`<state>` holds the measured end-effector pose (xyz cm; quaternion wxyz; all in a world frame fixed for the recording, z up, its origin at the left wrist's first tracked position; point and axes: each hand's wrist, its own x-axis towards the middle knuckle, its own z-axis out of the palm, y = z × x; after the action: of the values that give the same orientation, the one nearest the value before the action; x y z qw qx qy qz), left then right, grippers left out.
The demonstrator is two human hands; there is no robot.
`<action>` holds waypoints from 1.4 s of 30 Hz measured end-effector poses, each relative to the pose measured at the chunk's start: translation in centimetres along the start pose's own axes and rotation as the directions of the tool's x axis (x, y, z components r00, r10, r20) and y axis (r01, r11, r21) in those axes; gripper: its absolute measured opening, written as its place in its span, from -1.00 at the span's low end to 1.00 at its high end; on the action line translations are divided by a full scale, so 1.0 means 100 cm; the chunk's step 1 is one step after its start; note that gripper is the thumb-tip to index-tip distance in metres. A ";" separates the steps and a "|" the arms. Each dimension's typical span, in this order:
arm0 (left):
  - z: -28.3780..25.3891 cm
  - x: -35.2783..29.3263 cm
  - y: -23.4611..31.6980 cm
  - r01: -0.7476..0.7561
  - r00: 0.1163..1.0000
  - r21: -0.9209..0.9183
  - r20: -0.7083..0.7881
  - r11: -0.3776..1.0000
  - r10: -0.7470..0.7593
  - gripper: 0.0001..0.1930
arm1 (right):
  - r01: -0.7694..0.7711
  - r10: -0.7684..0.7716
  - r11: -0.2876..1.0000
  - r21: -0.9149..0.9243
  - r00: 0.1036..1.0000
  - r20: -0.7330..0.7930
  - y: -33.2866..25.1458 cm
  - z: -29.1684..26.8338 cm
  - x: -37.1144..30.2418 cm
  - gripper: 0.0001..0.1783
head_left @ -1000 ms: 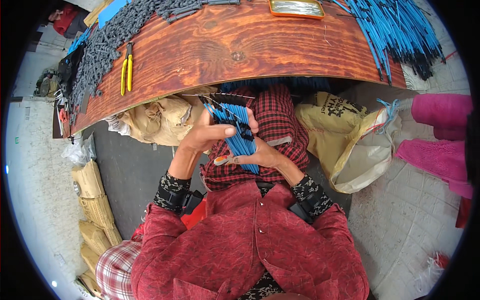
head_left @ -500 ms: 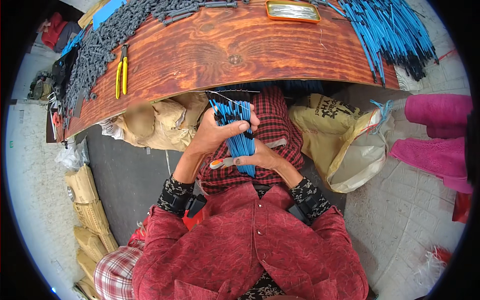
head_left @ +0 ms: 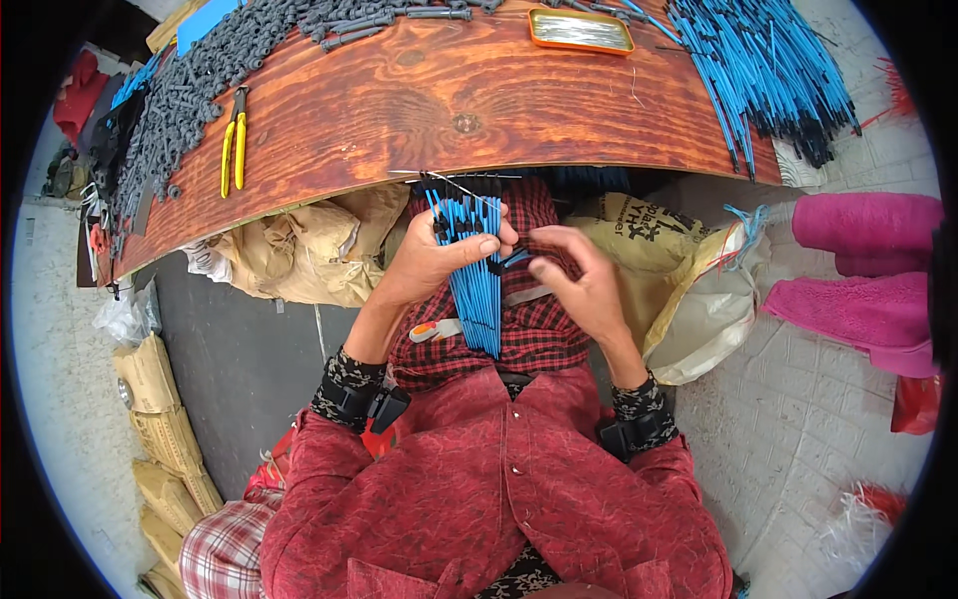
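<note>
My left hand is wrapped round a bundle of thin blue sticks with black ends, held above my lap. Thin light wires cross over the bundle's top. Just right of the bundle, my right hand is apart from it, thumb and fingers spread with a gap between them. A short blue and black piece shows between the bundle and the right fingertips; I cannot tell whether it touches them. Beside the bundle's lower left, a grey and orange handle rests on the checked cloth over my lap.
The wooden table spans ahead, bearing grey plastic parts, yellow-handled pliers, an orange-rimmed tin of thin metal pins and a heap of blue sticks. A sack stands at right, near pink cloth.
My right hand has let go of the bundle's lower part and moved right and up from it. The left hand keeps its hold. The orange and grey handle stays by the bundle.
</note>
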<state>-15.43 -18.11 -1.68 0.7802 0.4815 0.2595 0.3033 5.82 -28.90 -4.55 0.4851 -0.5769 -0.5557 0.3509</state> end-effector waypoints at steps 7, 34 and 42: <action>0.004 -0.005 -0.001 0.008 0.999 0.019 -0.036 1.000 -0.007 -0.60 | 0.264 -0.261 0.965 -0.009 0.949 -0.175 -0.049 0.013 0.035 -0.72; 0.013 -0.006 0.003 0.069 0.997 -0.010 -0.022 0.998 -0.069 -0.68 | 0.290 -0.232 0.945 0.155 0.922 -0.310 -0.069 0.025 0.056 -0.95; 0.021 -0.009 0.010 0.141 0.989 -0.013 -0.047 0.990 -0.142 -0.64 | 0.155 -0.078 0.958 0.240 0.950 -0.301 -0.073 0.024 0.049 -0.93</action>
<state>-14.82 -19.62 0.19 0.7956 0.4507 0.3103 0.2600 2.05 -24.30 2.38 0.6527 -0.5189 -0.4611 0.3035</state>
